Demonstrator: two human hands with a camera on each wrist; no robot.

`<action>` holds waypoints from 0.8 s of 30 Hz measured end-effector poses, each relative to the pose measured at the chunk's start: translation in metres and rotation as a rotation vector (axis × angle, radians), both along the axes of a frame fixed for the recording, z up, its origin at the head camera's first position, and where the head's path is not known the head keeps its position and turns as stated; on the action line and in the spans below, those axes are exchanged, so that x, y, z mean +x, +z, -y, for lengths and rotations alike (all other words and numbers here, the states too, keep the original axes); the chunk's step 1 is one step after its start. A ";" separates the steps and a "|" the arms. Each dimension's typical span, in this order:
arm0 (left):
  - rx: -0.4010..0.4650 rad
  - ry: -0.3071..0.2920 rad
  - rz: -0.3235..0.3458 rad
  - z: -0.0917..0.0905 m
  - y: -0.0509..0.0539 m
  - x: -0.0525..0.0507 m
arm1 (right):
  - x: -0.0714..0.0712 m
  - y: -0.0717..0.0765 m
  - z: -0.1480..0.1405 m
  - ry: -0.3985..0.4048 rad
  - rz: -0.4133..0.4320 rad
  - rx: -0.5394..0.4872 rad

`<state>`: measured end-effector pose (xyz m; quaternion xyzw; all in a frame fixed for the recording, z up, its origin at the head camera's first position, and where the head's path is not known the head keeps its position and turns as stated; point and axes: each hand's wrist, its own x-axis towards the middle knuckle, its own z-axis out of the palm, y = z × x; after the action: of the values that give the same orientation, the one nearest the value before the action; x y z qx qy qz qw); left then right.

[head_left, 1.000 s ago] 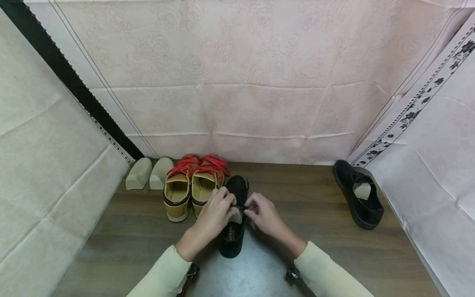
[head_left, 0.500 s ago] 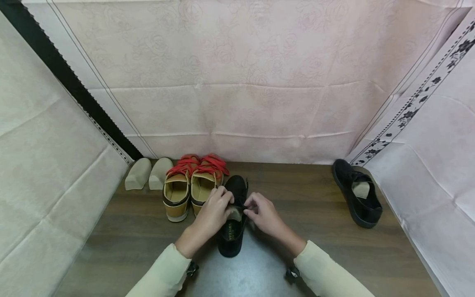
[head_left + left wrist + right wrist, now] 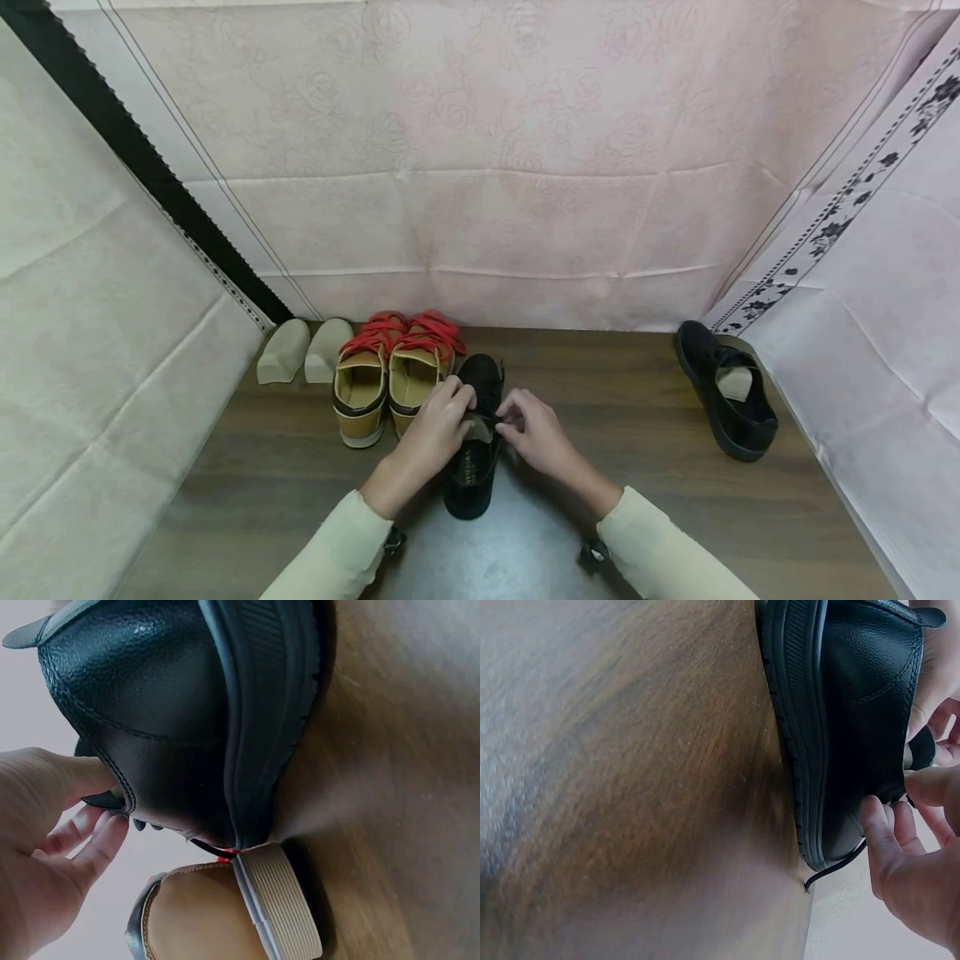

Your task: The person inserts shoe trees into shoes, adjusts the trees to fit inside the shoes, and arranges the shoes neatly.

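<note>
A black lace-up shoe point(image 3: 468, 479) stands on the floor between both hands, its toe pointing away from me. Something pale fills the front of its opening. My left hand point(image 3: 435, 425) pinches the left edge of the opening near the eyelets; in the left wrist view its thumb point(image 3: 90, 776) reaches inside the collar. From the other side my right hand point(image 3: 536, 433) pinches the shoe's right eyelet edge. A black shoelace point(image 3: 836, 868) trails from there down to the floor in the right wrist view. Whether the right fingertips also hold lace is hidden.
Tan shoes point(image 3: 360, 408) with red laces stand left of the black shoe, close beside it. Two pale shoe inserts point(image 3: 283, 354) sit further left. The other black shoe point(image 3: 723, 400) is at the far right, by the white cloth wall point(image 3: 885, 350).
Both hands keep their places at the black shoe's eyelets. The whole head view shifts only very slightly; the shoes stay where they are.
</note>
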<state>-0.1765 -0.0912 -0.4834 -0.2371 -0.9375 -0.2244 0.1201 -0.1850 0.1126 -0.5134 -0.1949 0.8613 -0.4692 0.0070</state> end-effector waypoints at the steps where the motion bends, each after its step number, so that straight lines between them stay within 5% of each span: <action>1: 0.000 0.000 -0.002 0.000 0.000 -0.001 | 0.000 0.000 0.000 0.000 0.001 -0.001; 18: 0.043 -0.033 0.015 0.006 0.000 -0.003 | 0.005 -0.005 -0.006 -0.023 0.000 0.025; 21: 0.060 -0.043 0.022 0.011 0.003 -0.001 | 0.011 -0.007 -0.009 0.002 -0.066 0.011; 24: 0.060 -0.050 0.003 0.016 0.005 0.001 | 0.018 -0.009 -0.013 0.055 -0.230 -0.013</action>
<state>-0.1754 -0.1076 -0.4785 -0.2566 -0.9243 -0.2557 0.1202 -0.1672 0.1258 -0.5224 -0.2710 0.8478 -0.4488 -0.0800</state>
